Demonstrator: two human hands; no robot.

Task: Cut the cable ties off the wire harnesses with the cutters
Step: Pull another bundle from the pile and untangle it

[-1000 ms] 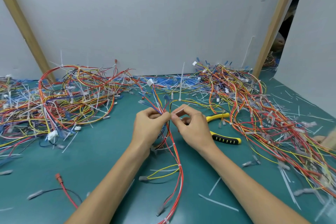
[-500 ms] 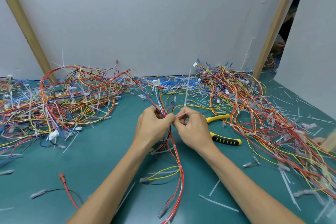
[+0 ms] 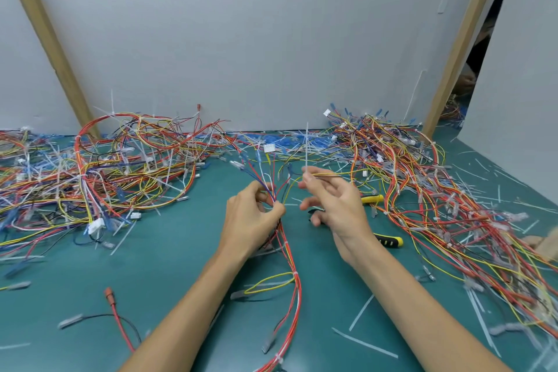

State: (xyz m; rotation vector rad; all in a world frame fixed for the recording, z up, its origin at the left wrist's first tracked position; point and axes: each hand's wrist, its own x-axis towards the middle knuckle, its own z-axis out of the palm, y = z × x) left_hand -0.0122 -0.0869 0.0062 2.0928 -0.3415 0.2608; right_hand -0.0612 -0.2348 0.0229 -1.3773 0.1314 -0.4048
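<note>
My left hand (image 3: 250, 220) grips the harness (image 3: 297, 290), right hand (image 3: 335, 208) pinches a loose tie (image 3: 307, 148); many more left to cut.

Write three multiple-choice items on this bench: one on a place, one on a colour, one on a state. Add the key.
1. Where do the cutters lie?
A. in a drawer
B. on the green mat by the right hand
C. on the floor

2. What colour are the cutters' handles?
A. yellow and black
B. blue
C. plain red

3. What is the right hand doing?
A. resting flat on the mat
B. gripping the cutters
C. pinching a white cable tie

Key:
1 B, the handles show on the mat just beyond the right wrist.
2 A, both handles show yellow and black.
3 C, thumb and forefinger hold the tie upright.
</note>
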